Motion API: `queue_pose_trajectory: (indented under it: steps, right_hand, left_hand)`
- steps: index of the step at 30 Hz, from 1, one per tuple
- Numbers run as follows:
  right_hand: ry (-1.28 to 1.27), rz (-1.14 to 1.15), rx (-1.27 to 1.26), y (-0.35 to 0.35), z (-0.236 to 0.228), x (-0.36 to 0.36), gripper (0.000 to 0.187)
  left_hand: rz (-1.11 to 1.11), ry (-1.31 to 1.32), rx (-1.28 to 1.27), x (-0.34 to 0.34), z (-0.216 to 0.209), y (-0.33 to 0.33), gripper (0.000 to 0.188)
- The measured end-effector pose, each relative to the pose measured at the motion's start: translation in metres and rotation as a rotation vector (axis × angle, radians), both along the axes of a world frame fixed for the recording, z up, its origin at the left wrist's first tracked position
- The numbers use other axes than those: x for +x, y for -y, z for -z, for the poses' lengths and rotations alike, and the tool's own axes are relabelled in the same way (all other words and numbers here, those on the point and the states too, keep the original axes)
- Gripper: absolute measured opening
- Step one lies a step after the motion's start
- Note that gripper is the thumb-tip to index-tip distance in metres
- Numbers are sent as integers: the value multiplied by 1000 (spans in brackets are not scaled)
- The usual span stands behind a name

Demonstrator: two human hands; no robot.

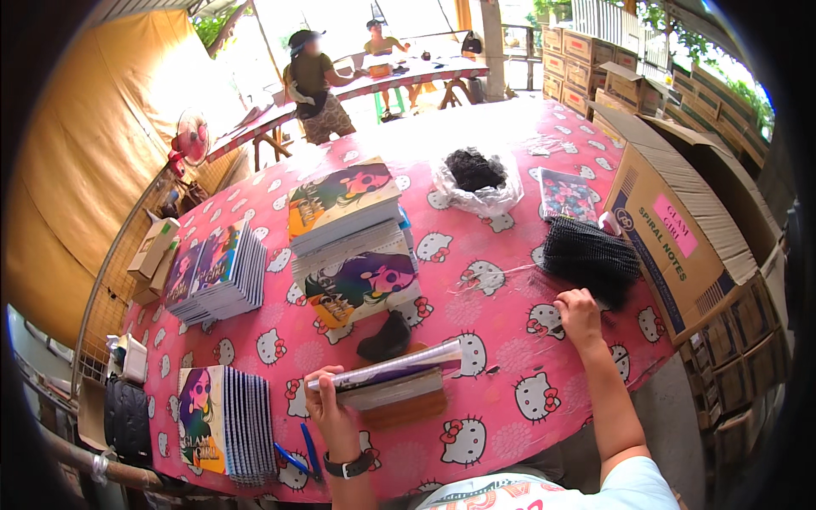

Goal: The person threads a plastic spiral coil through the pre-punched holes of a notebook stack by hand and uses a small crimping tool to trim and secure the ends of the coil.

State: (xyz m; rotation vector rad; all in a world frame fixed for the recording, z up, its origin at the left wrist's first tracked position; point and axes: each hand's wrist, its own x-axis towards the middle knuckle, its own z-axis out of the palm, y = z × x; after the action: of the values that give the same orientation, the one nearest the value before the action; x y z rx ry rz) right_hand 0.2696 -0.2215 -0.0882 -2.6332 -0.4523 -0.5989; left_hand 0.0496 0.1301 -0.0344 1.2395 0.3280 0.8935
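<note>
My left hand point(334, 415), with a dark wristband below it, grips one end of a thin notebook point(404, 364), held edge-up over a brown wooden block point(412, 412). My right hand point(581, 320) is at the near edge of a pile of black spiral binding coils point(588, 259). Its fingers are curled together; whatever they may hold is too small to make out. A dark, rounded object point(385, 338) lies just behind the notebook. Blue-handled pliers point(304, 459) rest left of my left wrist, beside a stack of spiral-bound notebooks point(202, 416).
More notebook stacks stand at the middle point(361, 280) and left point(212, 272) of the pink table point(510, 408). Beyond the coils sits a plastic bag of black material point(476, 172). A large open carton point(671, 229) borders the right edge. Two people are at a far table point(374, 85).
</note>
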Motion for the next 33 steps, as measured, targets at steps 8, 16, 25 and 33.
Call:
queue_pose_trajectory:
  steps: [8, 16, 25, 33]
  right_hand:
    - [-62, -97, 366, -10, -78, -28, 30]
    - [-431, -870, 414, -81, -131, -92, 30]
    - [-435, -885, 506, -117, -107, -86, 21]
    - [-160, -947, 484, -131, -104, -78, 26]
  left_hand:
    - [-19, 29, 71, -14, -6, -28, 15]
    - [-76, -547, 1233, 22, -57, 78, 65]
    - [-280, -490, 1378, 42, -31, 82, 34]
    - [72, -287, 1147, 26, -52, 59, 10]
